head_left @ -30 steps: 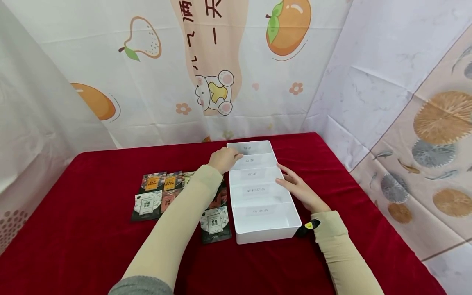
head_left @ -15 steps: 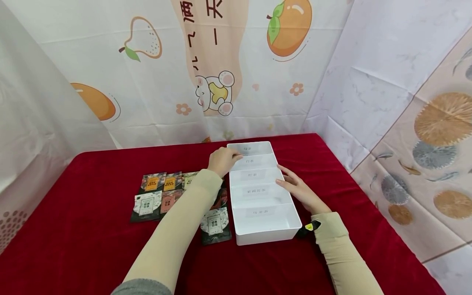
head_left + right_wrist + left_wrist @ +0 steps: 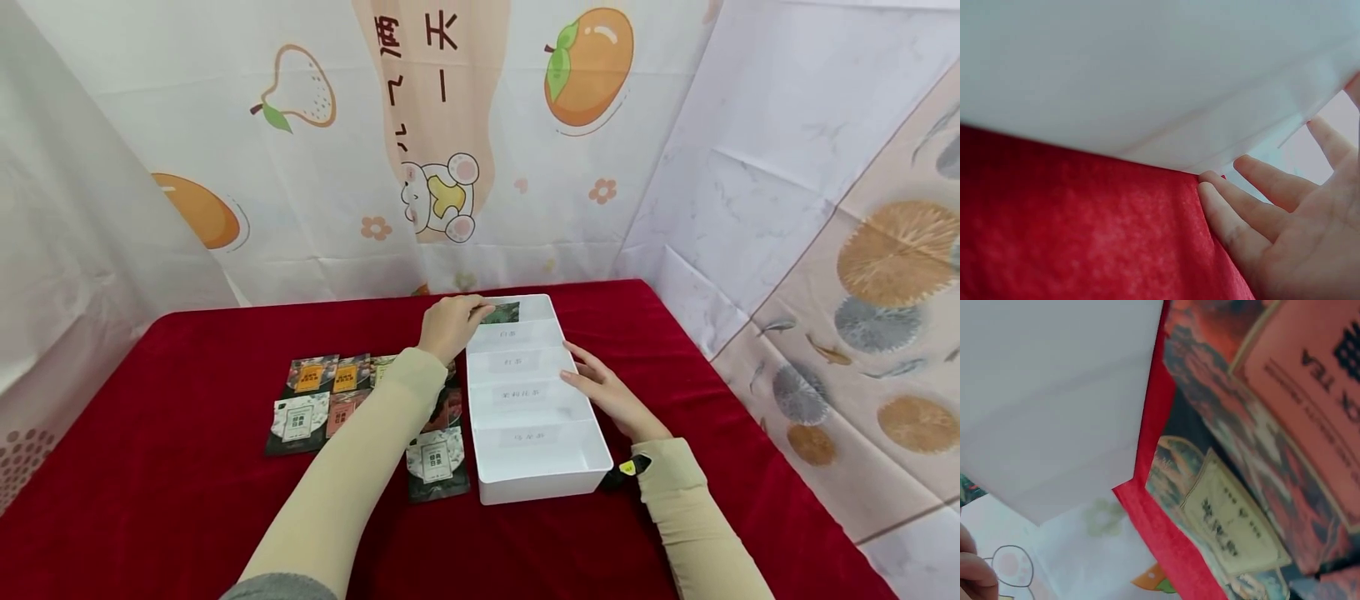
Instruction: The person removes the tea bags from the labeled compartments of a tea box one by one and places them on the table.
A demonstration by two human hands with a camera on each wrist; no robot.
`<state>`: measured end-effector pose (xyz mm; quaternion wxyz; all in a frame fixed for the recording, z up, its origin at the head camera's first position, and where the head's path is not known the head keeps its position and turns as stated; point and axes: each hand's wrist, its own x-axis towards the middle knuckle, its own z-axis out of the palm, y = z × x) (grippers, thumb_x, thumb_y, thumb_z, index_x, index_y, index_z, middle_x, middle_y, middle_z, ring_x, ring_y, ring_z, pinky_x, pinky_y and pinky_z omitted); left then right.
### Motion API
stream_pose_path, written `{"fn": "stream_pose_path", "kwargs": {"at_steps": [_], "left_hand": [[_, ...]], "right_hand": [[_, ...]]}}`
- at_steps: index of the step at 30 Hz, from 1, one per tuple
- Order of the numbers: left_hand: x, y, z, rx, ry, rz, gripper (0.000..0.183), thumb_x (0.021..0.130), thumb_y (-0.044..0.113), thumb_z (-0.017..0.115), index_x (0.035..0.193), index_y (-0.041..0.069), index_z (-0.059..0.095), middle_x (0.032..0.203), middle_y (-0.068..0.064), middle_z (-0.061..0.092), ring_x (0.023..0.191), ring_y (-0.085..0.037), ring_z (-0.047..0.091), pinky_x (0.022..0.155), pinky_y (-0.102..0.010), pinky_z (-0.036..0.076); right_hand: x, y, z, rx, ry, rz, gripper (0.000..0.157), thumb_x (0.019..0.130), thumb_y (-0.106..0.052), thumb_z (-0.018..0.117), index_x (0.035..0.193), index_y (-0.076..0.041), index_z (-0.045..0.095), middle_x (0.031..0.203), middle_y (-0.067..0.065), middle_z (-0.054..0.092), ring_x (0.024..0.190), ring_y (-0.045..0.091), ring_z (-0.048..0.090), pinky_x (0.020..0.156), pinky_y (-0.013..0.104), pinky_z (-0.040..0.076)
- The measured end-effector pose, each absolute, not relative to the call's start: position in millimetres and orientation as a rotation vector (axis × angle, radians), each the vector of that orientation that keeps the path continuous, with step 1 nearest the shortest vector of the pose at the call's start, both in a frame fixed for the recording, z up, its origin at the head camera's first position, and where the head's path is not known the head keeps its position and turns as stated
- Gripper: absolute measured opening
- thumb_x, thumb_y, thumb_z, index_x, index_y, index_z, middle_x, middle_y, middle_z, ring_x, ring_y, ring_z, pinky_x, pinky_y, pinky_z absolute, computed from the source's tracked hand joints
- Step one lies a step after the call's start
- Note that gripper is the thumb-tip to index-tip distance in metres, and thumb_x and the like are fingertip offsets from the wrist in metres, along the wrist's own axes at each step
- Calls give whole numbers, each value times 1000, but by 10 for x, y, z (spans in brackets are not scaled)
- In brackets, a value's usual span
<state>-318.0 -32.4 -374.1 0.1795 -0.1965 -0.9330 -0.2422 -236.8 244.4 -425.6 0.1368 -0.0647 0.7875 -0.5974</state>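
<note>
A long white divided box (image 3: pixel 525 490) stands on the red cloth, with a printed label in most of its compartments. My left hand (image 3: pixel 448 325) reaches over its far left corner and pinches a dark green tea packet (image 3: pixel 504 313) that shows at the farthest compartment. In the left wrist view, only the fingers (image 3: pixel 975 572) and a sliver of the packet appear at the left edge. My right hand (image 3: pixel 609 393) rests against the box's right side with spread, fairly straight fingers; the right wrist view has its fingertips at the white wall (image 3: pixel 1147 81).
Left of the box lie several tea packets, among them a white one (image 3: pixel 298 419), an orange-labelled one (image 3: pixel 308 377) and another white one (image 3: pixel 437 461) close to the box. My left forearm (image 3: pixel 367 450) covers some of them. A printed curtain (image 3: pixel 315 217) hangs behind the table.
The green packet has come into sight between my left fingers at the farthest compartment, where it was hidden before. My left hand has hardly shifted; my right hand keeps its place at the box.
</note>
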Motion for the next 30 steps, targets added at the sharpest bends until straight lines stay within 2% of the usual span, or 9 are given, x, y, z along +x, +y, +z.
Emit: {"fn": "stream_pose_path", "kwargs": {"at_steps": [4,16,21,26,30], "left_hand": [[-3144,-355,-3708,-600,-2528,-694,27,97,37,61,111,19,75,97,-2,77,74,-18,69,64,-32,55],[-3046,-587,-3448,-693,-2344,-739,22,96,32,64,106,17,77,93,-2,78,65,-17,67,63,-33,54],[-2956,-706,-3377,-698,-2391,-748,22,96,33,64,106,17,76,92,-2,77,63,-16,64,62,-33,52],[-2835,-838,-3345,-703,-2447,-702,21,97,34,63,104,18,74,80,0,74,57,-14,56,58,-31,46],[-2747,-950,-3323,-704,-2490,-678,20,97,34,62,103,18,73,62,2,62,49,-12,43,54,-29,39]], "right_hand": [[-2358,2443,-4274,-189,2288,-1715,70,100,-37,58,159,-30,21,157,21,31,129,37,50,102,44,44],[-2377,2448,-4266,-167,2298,-1706,71,98,-40,60,158,-32,23,157,20,31,124,35,55,101,45,45],[-2374,2450,-4273,-183,2293,-1709,71,99,-39,59,159,-30,22,157,22,31,121,33,57,97,41,47],[-2371,2447,-4273,-189,2291,-1714,72,99,-39,59,159,-29,21,156,22,32,120,32,57,95,39,48],[-2381,2452,-4274,-194,2302,-1713,71,99,-39,59,159,-29,22,157,22,32,120,32,58,95,39,48]]}}
